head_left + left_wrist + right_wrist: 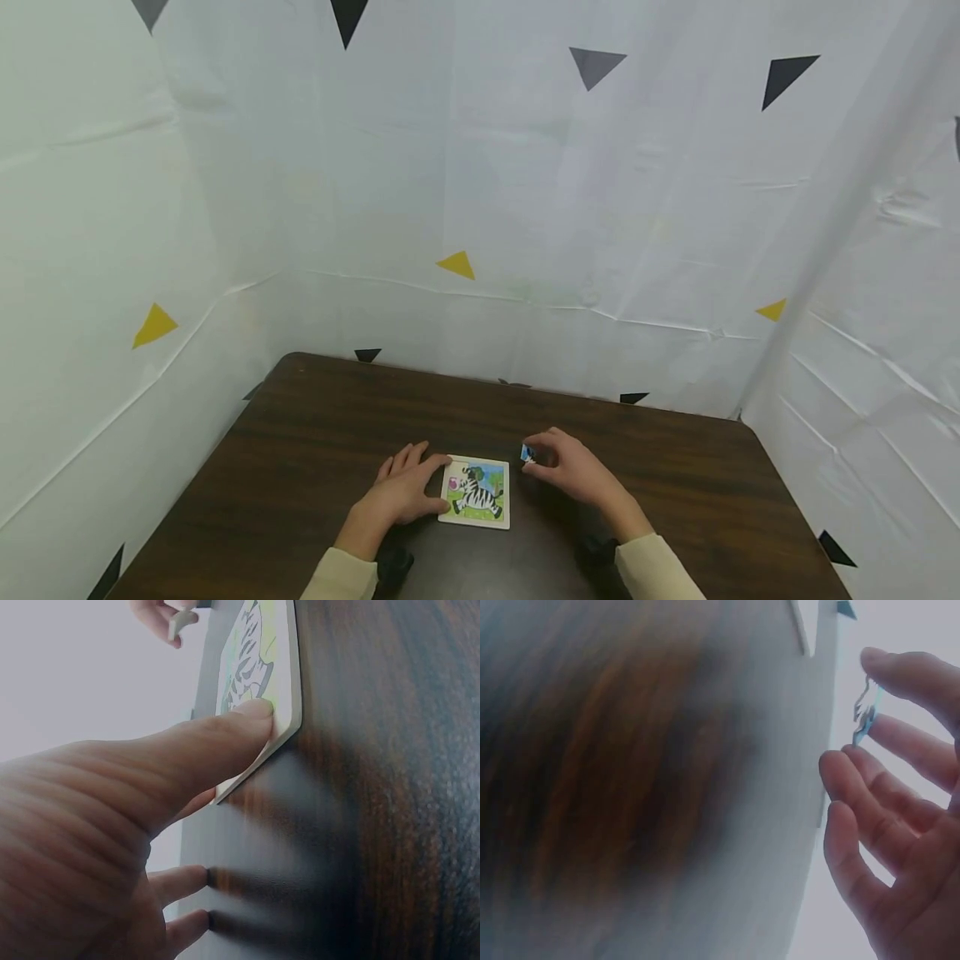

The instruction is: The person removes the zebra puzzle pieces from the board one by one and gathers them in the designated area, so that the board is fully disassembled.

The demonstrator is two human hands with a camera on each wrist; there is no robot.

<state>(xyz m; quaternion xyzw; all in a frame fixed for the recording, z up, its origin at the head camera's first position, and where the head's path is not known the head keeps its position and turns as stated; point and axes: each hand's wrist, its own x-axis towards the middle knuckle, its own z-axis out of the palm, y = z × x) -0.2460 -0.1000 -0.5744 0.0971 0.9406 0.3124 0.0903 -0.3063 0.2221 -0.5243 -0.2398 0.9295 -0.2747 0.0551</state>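
A square wooden puzzle board (480, 522) with a zebra picture lies flat on the table. A pale bare patch shows at its upper left, beside the zebra's head. My left hand (399, 493) rests at the board's left side, its thumb (225, 739) pressing on the near corner and its index finger reaching the far corner. The other left fingers are spread, with two fingertips touching the table. To the right of the board, my right hand (577, 471) pinches a small blue, black and white puzzle piece (527, 454) between thumb and index finger, above the table.
The dark brown wooden table (322, 408) extends around the board on every side. White sheeting (525, 183) with black, grey and yellow triangles hangs behind the table and along both its sides.
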